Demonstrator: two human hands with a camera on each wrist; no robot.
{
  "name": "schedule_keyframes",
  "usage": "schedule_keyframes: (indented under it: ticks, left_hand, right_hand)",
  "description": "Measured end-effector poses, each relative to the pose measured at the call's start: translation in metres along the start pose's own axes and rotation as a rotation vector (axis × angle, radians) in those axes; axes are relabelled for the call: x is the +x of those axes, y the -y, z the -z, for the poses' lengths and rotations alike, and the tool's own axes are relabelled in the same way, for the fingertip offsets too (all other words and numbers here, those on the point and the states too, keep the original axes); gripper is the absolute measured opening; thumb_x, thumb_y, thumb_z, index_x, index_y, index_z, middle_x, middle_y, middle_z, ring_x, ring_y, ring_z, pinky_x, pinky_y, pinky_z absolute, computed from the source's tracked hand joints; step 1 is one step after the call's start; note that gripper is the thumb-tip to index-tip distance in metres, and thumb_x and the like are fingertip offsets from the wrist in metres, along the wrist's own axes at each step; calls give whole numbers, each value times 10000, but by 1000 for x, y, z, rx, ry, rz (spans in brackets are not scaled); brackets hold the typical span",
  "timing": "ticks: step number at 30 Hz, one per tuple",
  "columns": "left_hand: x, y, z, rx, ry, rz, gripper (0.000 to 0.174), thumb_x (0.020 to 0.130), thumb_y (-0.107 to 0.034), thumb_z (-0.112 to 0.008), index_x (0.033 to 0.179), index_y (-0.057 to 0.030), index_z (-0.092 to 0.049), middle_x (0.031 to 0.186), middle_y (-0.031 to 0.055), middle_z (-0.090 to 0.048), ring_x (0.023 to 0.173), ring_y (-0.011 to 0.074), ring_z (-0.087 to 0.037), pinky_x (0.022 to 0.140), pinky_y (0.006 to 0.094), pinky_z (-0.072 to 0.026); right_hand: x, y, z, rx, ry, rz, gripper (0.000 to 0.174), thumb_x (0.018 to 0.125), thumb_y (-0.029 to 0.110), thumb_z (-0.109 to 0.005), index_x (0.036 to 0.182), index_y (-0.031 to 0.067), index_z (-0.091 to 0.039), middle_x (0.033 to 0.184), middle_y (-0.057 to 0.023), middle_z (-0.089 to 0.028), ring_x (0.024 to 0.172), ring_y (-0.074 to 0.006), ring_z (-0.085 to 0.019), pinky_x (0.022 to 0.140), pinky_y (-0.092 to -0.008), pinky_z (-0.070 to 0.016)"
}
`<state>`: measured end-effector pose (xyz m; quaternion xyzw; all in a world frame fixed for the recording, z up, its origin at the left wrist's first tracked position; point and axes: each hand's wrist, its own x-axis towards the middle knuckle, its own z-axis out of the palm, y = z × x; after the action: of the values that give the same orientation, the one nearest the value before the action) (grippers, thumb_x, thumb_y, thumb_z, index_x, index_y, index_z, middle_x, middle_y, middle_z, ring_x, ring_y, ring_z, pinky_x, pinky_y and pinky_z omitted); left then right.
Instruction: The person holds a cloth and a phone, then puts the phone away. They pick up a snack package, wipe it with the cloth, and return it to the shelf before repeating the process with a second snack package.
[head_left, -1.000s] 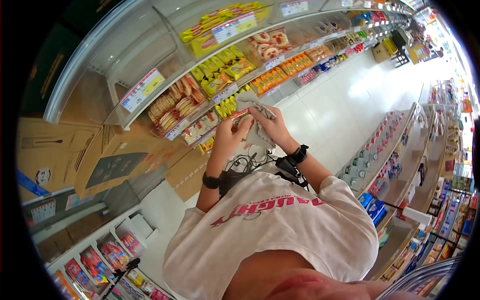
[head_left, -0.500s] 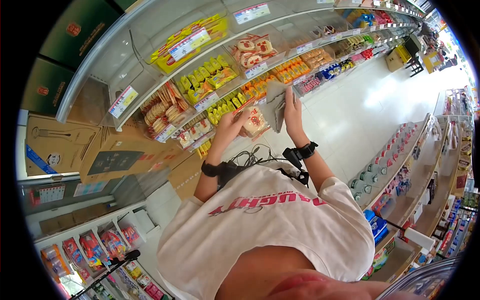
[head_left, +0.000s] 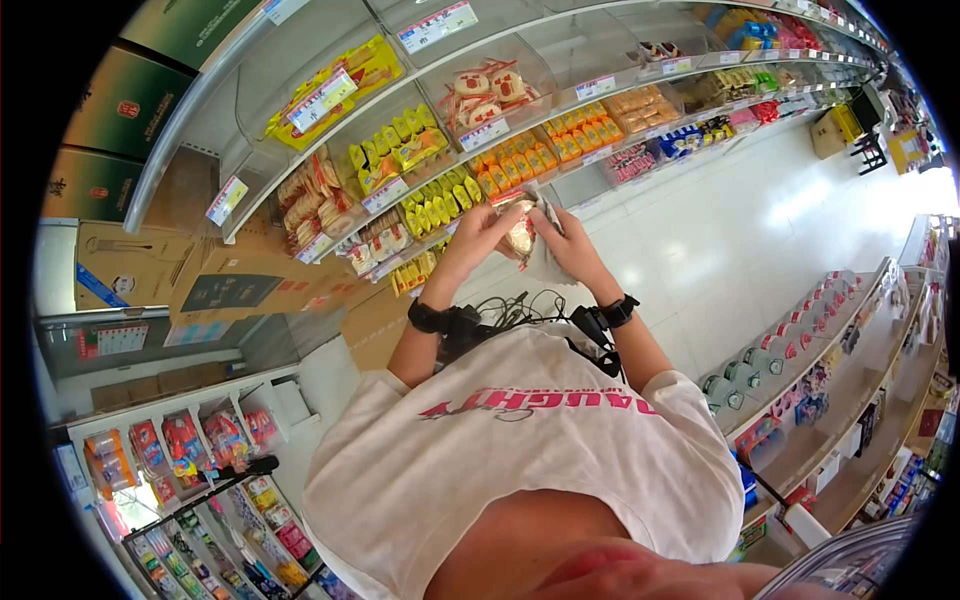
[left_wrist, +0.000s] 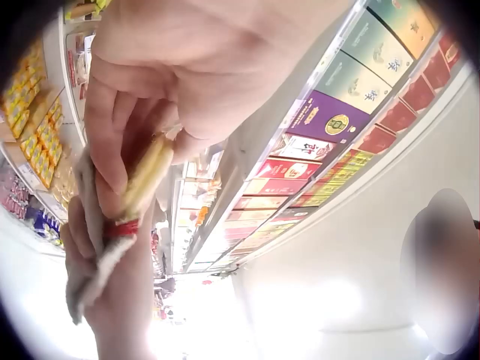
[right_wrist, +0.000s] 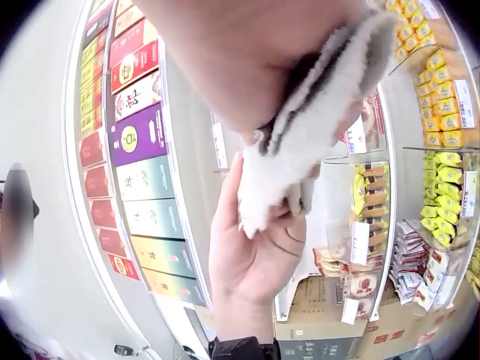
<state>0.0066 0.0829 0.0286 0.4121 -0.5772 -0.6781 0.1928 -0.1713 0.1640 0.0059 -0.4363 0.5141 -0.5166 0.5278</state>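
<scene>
Bare left hand (head_left: 482,237) pinches a clear, red-printed plastic biscuit packet (head_left: 521,238), pale and rounded. Bare right hand (head_left: 574,252) grasps a folded, fuzzy grey-and-white cloth (right_wrist: 315,112) against the packet's right side. Both hands are just beyond the person's white T-shirt (head_left: 540,445). On the far side, clear-fronted shelves (head_left: 588,50) hold yellow-wrapped snacks (head_left: 442,200) and orange-wrapped snacks (head_left: 514,165); brown cardboard boxes (head_left: 225,290) stand left.
</scene>
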Motion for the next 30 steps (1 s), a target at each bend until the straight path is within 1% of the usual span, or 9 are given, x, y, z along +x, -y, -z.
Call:
schedule_keyframes:
  ticks: [4,8,11,17,18,21,22,25,30]
  left_hand:
    - [7,6,-5,-51,90,-59,376,976,-309,-650,1097,46,-672,974,100,-708,820,122,-696,698,268,-596]
    - [7,-2,-19,-105,102,-121,456,924,-156,-710,1294,48,-537,1117,121,-689,980,143,-671,805,278,-559]
    - [11,7,-17,-147,-19,-137,499,920,-67,-681,1350,42,-453,1148,152,-689,1019,164,-672,840,273,-545]
    - [3,-14,12,-65,131,-223,396,957,-104,-654,1306,35,-526,1095,136,-699,952,149,-683,791,261,-565]
    - [-1,-15,14,-89,141,-201,406,956,-113,-658,1313,33,-530,1095,135,-699,945,146,-684,785,259,-567]
    - [-4,-17,19,-102,133,-168,441,949,-138,-677,1331,31,-535,1089,126,-699,921,137,-687,764,255,-572]
    - [-4,-15,25,-67,98,-172,457,944,-147,-687,1335,33,-532,1083,120,-701,911,134,-688,756,255,-574]
    - [-3,-11,35,-94,108,-135,477,925,-168,-717,1319,37,-545,1052,103,-709,884,125,-691,745,254,-575]
    - [-1,0,46,-216,126,-117,425,893,-169,-752,1231,44,-608,986,85,-719,835,104,-688,729,242,-569]
  right_hand:
    - [6,-25,19,-221,-80,-12,391,995,242,-571,1231,-70,-581,908,-238,-670,848,-209,-623,794,-368,-495]
    - [9,-48,12,-227,-416,258,392,1045,322,-520,1015,-59,-604,830,-92,-656,773,-163,-555,738,-349,-472]
    - [7,-55,17,-196,-423,131,360,1040,278,-509,1155,-51,-597,874,-125,-659,819,-162,-596,750,-334,-489]
    - [14,-12,27,126,-430,171,416,1059,404,-470,1107,15,-611,874,23,-596,786,-73,-530,710,-246,-453]
    - [10,6,20,79,-324,25,383,1039,360,-521,1128,-5,-595,898,-22,-624,804,-92,-543,731,-263,-463]
    - [13,2,2,-380,-153,239,392,1001,302,-585,1202,-34,-567,941,-70,-652,842,-118,-570,757,-292,-481]
    - [14,7,-6,-312,-199,338,399,973,247,-612,1236,-50,-568,939,-110,-668,852,-146,-592,782,-322,-493]
    - [20,6,-11,-210,-190,62,355,991,283,-612,1150,-34,-631,941,-53,-657,854,-95,-555,761,-280,-476]
    - [28,3,-21,-240,-445,204,314,990,243,-585,1101,-47,-631,778,-94,-634,731,-120,-557,684,-319,-480]
